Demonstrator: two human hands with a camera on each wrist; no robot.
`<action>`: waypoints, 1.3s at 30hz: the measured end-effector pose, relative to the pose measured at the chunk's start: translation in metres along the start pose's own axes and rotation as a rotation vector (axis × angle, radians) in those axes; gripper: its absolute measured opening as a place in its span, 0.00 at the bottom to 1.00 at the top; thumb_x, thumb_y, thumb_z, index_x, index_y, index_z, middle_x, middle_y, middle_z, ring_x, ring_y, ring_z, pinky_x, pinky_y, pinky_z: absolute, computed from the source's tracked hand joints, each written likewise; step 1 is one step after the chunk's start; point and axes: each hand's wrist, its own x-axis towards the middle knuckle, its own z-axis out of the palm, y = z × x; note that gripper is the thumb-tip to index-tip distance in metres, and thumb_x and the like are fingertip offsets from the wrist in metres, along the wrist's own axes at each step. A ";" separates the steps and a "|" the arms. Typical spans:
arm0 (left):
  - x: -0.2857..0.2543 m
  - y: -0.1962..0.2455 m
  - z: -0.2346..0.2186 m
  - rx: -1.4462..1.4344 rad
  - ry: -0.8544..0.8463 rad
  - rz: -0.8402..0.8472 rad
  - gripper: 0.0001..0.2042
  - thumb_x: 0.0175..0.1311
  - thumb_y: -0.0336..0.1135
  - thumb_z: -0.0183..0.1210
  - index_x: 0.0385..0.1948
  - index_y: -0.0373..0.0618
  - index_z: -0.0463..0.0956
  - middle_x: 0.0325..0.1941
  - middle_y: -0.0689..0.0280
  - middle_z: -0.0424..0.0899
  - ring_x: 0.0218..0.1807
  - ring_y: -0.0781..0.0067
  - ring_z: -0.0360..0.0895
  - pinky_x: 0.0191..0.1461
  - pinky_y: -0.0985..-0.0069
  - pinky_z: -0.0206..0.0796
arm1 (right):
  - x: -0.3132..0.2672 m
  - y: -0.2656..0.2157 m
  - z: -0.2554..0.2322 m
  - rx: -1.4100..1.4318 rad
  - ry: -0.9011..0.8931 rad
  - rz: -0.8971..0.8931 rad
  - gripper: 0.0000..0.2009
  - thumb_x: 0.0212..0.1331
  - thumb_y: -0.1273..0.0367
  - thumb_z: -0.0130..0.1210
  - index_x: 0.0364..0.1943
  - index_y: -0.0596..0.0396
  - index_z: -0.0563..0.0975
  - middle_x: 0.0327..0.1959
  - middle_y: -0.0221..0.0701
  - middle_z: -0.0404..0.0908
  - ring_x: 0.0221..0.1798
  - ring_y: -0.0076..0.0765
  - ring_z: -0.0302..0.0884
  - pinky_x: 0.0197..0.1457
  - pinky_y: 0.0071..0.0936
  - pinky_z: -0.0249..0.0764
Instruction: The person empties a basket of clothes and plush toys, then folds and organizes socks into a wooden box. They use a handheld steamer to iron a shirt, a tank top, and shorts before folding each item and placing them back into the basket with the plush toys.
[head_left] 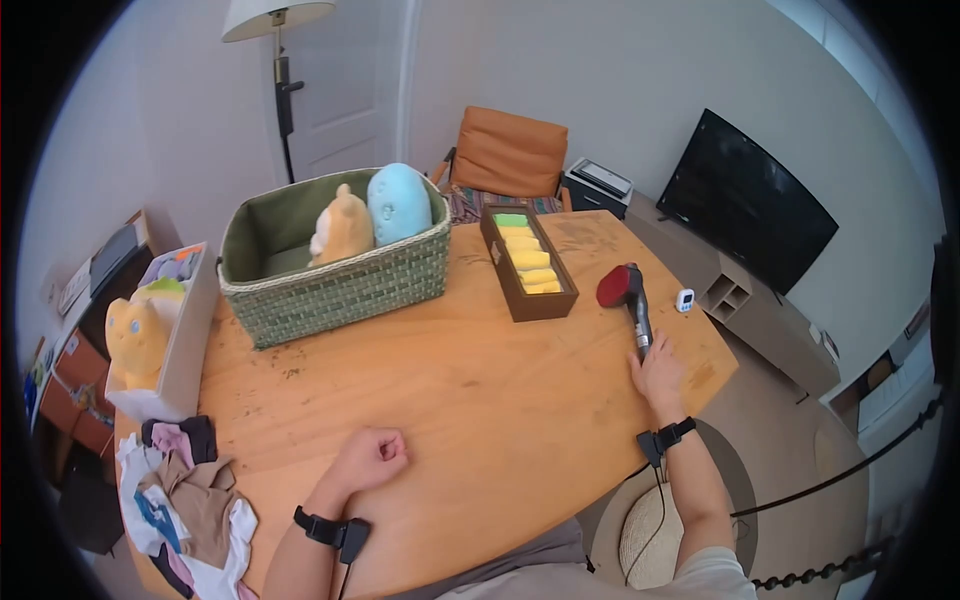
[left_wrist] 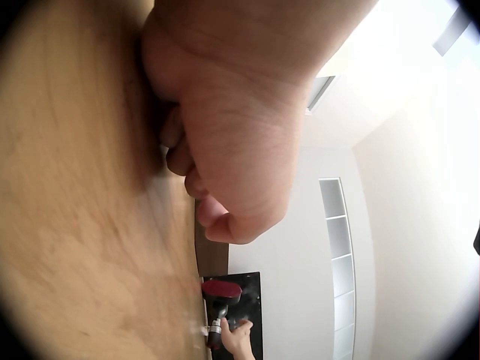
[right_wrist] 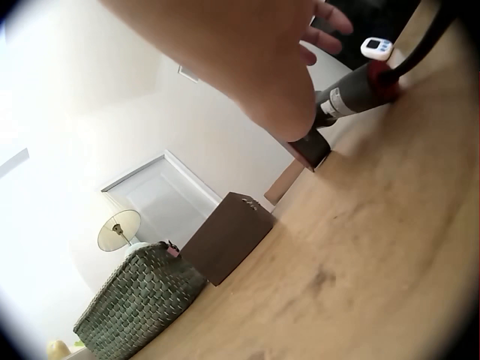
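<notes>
On the right of the table lies a handheld garment steamer (head_left: 640,312) with a red oval face, a dark handle and a cord at its end. My right hand (head_left: 660,373) is at the handle's near end, fingers loosely extended beside it rather than wrapped round. In the right wrist view the steamer's handle (right_wrist: 352,94) passes just beyond the palm's edge. My left hand (head_left: 371,458) rests on the tabletop with its fingers curled in and nothing visible in it. A small white timer (head_left: 684,300) stands to the right of the steamer.
A green woven basket (head_left: 340,300) holds two plush toys at the back. Beside it is a brown box (head_left: 541,306) with rolled yellow and green cloths. At the left are a white bin (head_left: 195,350) with a yellow plush toy (head_left: 137,340) and piled clothes (head_left: 195,500).
</notes>
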 end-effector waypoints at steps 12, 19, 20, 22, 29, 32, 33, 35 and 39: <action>0.000 -0.002 0.003 -0.025 0.013 -0.075 0.12 0.59 0.29 0.63 0.17 0.43 0.71 0.12 0.76 0.65 0.19 0.88 0.59 0.23 0.80 0.54 | 0.038 0.060 0.082 1.084 -0.426 0.042 0.19 0.75 0.59 0.46 0.60 0.58 0.65 0.32 0.47 0.83 0.36 0.60 0.84 0.36 0.46 0.77; 0.000 -0.004 0.003 -0.029 0.026 -0.046 0.12 0.59 0.29 0.63 0.17 0.43 0.71 0.12 0.76 0.65 0.19 0.87 0.58 0.23 0.80 0.54 | 0.033 0.048 0.044 0.422 -0.198 -0.158 0.23 0.74 0.51 0.43 0.54 0.58 0.72 0.41 0.51 0.85 0.47 0.56 0.85 0.48 0.47 0.77; -0.001 -0.003 0.003 -0.031 0.022 -0.061 0.12 0.59 0.29 0.64 0.17 0.43 0.71 0.12 0.76 0.65 0.19 0.87 0.58 0.23 0.80 0.54 | 0.032 0.041 0.034 0.245 -0.232 -0.148 0.24 0.74 0.49 0.44 0.54 0.57 0.72 0.42 0.51 0.85 0.46 0.55 0.85 0.48 0.47 0.77; -0.001 0.001 0.002 -0.040 0.035 -0.077 0.12 0.59 0.29 0.64 0.18 0.43 0.72 0.12 0.75 0.65 0.19 0.87 0.58 0.23 0.80 0.54 | 0.034 0.029 0.020 0.064 -0.256 -0.155 0.25 0.73 0.47 0.44 0.54 0.56 0.73 0.43 0.51 0.85 0.46 0.54 0.85 0.48 0.46 0.78; 0.000 0.005 0.001 -0.019 0.019 -0.049 0.12 0.59 0.29 0.64 0.17 0.43 0.72 0.12 0.74 0.65 0.17 0.86 0.59 0.22 0.80 0.55 | 0.024 -0.015 -0.002 -0.088 -0.163 -0.173 0.24 0.68 0.51 0.54 0.53 0.59 0.71 0.45 0.45 0.84 0.45 0.54 0.85 0.46 0.47 0.80; 0.000 0.001 0.002 -0.001 0.030 -0.024 0.12 0.58 0.29 0.64 0.17 0.43 0.72 0.11 0.72 0.66 0.17 0.84 0.59 0.22 0.79 0.56 | 0.036 -0.011 0.048 -0.075 -0.123 -0.155 0.21 0.70 0.54 0.52 0.51 0.59 0.70 0.44 0.46 0.83 0.45 0.54 0.85 0.45 0.48 0.80; 0.000 0.000 0.003 0.017 0.037 -0.006 0.12 0.58 0.30 0.64 0.17 0.43 0.72 0.11 0.72 0.66 0.16 0.83 0.60 0.22 0.78 0.56 | 0.040 -0.004 0.060 -0.039 -0.095 -0.128 0.19 0.72 0.55 0.50 0.50 0.59 0.69 0.44 0.48 0.83 0.45 0.55 0.85 0.45 0.49 0.80; 0.000 0.001 0.002 0.012 0.032 -0.016 0.12 0.58 0.30 0.64 0.17 0.43 0.72 0.11 0.71 0.66 0.16 0.83 0.60 0.22 0.78 0.56 | 0.045 0.003 0.039 -0.008 -0.200 -0.163 0.19 0.73 0.56 0.47 0.52 0.59 0.69 0.44 0.49 0.83 0.46 0.57 0.84 0.46 0.51 0.79; 0.000 0.001 0.003 0.021 0.029 -0.017 0.12 0.58 0.30 0.64 0.17 0.43 0.72 0.11 0.71 0.66 0.16 0.83 0.60 0.23 0.78 0.57 | 0.073 0.053 0.056 0.228 -0.289 -0.388 0.22 0.76 0.54 0.38 0.53 0.60 0.72 0.44 0.54 0.83 0.47 0.62 0.82 0.50 0.55 0.76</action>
